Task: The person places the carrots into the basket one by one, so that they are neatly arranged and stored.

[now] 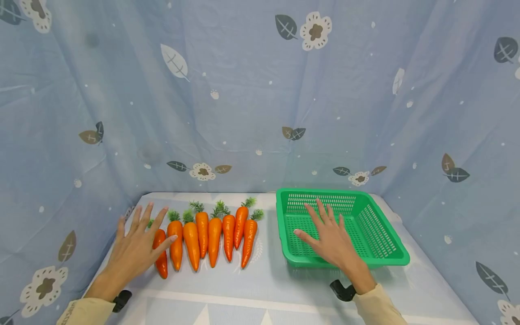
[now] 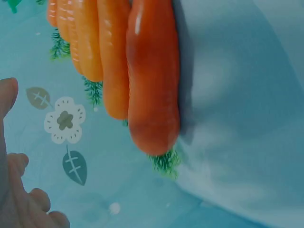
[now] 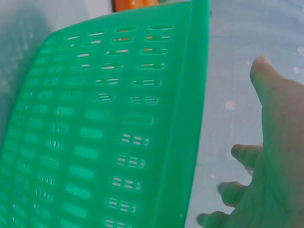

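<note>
Head view, seven carrots (image 1: 201, 237), one basket (image 1: 400, 256)

Staged tabletop booth, floral blue cloth (image 1: 243, 90) draped as backdrop — same cloth covering the table (image 1: 284, 289)

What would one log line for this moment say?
left hand: open, over leftmost carrot | right hand: open, above green basket | carrots: rowed on table
</note>
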The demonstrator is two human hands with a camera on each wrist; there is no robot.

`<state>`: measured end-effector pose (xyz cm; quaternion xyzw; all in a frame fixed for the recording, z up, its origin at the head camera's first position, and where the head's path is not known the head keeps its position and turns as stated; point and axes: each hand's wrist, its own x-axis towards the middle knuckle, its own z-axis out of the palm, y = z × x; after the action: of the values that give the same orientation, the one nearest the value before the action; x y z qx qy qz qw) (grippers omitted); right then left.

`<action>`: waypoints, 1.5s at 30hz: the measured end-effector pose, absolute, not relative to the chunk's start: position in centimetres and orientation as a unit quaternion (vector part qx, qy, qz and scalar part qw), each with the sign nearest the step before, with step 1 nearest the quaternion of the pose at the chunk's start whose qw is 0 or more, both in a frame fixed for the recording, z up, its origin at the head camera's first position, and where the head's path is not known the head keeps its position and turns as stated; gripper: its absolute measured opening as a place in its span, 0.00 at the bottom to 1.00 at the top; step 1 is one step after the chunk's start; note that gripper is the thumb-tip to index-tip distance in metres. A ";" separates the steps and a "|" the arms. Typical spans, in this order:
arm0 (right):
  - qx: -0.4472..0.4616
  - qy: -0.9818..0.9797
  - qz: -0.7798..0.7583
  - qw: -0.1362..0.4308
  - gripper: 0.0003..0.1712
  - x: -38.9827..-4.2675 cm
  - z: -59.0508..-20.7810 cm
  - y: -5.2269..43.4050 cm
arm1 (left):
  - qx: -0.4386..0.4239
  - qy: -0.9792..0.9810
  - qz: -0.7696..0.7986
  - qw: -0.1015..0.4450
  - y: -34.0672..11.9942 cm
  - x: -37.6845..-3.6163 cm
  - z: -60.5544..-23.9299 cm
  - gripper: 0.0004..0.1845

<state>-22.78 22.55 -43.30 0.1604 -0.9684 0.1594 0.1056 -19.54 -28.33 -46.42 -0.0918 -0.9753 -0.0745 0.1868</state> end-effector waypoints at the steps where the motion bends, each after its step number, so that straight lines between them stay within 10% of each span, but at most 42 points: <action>1: 0.160 -0.966 0.175 0.106 0.51 -22.8 -43.3 22.6 | -0.093 -0.975 -0.087 0.180 -28.3 -19.5 -46.4 0.49; 14: 0.181 -0.905 0.315 0.220 0.23 -22.7 -43.5 26.1 | -0.088 -0.952 -0.254 0.144 -29.9 -19.5 -46.2 0.34; 45: 0.088 -0.914 0.334 0.211 0.20 -18.9 -44.1 39.9 | -0.019 -0.936 -0.328 0.123 -32.8 -19.3 -48.8 0.24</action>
<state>-18.88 39.93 -44.12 0.0880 -0.9143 0.3342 0.2111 -19.29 -32.83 -48.78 -0.0192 -0.9364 -0.3281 0.1233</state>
